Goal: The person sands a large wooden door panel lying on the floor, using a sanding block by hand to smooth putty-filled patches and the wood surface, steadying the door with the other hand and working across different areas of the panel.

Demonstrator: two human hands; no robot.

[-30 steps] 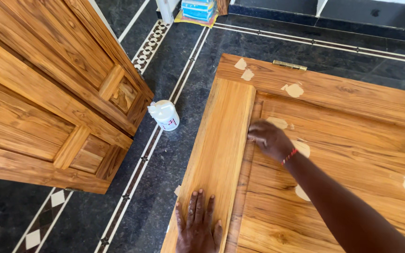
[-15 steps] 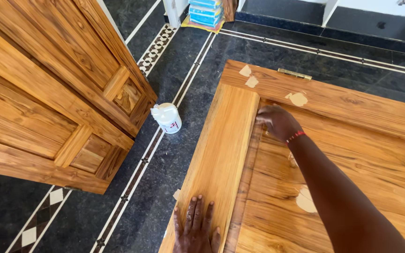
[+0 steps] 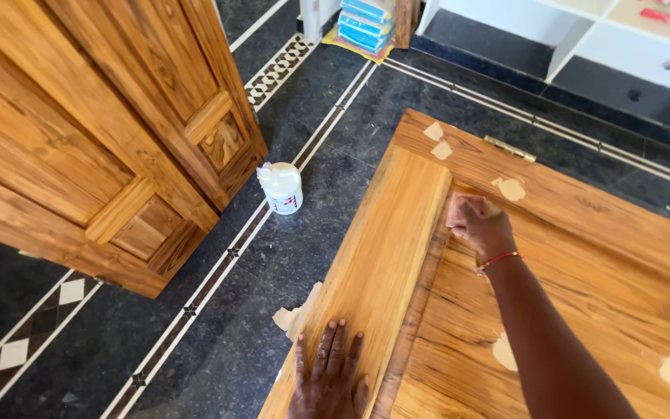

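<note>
Sanding the flat door's moulding, near its top corner.

The right hand [image 3: 481, 225] has its fingers closed on a small pinkish sanding pad [image 3: 457, 208], pressed into the groove of the wooden door [image 3: 583, 233] lying on the floor; the left hand [image 3: 329, 380] lies flat, fingers spread, on the side rail. Judged best: short strokes along the grain, even pressure, easing over the pale filler patches [image 3: 510, 188]. Since a second ago the right hand has travelled up the groove toward the corner; the left stays put.

Both hands are bare, arms unsleeved, with a thin red thread band [image 3: 496, 261] around the right wrist
</note>
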